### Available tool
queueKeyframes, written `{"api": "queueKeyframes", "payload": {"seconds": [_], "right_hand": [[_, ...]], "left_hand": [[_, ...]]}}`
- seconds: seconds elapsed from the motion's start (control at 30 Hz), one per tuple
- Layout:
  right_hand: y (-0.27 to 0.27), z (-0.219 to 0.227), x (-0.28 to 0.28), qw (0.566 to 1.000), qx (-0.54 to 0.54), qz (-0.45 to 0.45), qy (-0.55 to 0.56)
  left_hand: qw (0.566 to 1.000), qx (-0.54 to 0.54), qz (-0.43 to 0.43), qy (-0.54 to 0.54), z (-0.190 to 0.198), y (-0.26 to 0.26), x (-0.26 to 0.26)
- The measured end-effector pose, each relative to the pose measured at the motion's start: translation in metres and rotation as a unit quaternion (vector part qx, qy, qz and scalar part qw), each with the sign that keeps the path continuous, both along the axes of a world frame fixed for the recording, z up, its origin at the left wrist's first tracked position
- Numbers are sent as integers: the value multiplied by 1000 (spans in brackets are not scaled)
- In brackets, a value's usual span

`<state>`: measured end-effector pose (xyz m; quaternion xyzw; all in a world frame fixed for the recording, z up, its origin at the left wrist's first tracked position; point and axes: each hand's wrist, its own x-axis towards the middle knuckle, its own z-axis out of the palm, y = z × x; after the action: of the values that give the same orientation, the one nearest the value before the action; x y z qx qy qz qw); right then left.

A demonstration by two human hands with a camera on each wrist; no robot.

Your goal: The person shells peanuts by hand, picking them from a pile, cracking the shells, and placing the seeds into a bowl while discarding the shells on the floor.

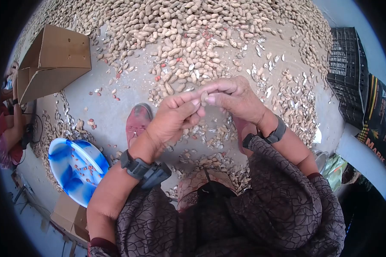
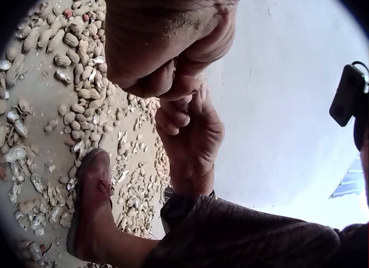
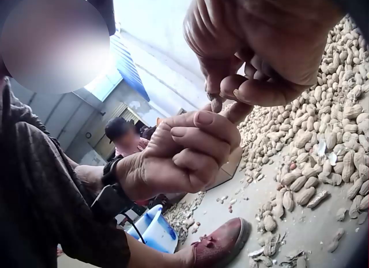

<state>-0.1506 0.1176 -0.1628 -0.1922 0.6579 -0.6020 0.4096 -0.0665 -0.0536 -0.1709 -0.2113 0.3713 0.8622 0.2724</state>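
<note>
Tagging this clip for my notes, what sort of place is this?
Probably a peanut-shelling work floor: a huge peanut pile on bare concrete, empty shells, a blue bowl of kernels, both hands pinching one peanut.

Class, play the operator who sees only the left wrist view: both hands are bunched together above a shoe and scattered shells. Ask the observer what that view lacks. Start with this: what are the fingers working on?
Observer: The left hand and right hand pinch a single peanut between their fingertips.
Operator: Is there a container nearby?
Observer: Yes, a blue and white bowl sits on the ground to the person's left, with a few reddish kernels inside.
Operator: What lies farther ahead?
Observer: A wide heap of unshelled peanuts, with a cardboard box beside its left edge.
Operator: Anything on the right?
Observer: A black plastic crate.
</note>
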Motion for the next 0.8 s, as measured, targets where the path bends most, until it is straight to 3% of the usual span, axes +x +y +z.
{"api": "queueKeyframes", "payload": {"seconds": [0.17,0.33,0.53,0.8], "right_hand": [[1,2,1,999,20,-24,31],[4,4,-2,993,12,-58,-101],[6,-4,-7,975,-14,-45,-216],[6,-5,-6,969,-22,-44,-241]], "left_hand": [[999,-53,-9,-9,3,0,-2],[986,-158,-23,42,6,8,-4],[976,-205,-27,75,2,11,-2],[953,-275,-68,110,2,12,-3]]}}
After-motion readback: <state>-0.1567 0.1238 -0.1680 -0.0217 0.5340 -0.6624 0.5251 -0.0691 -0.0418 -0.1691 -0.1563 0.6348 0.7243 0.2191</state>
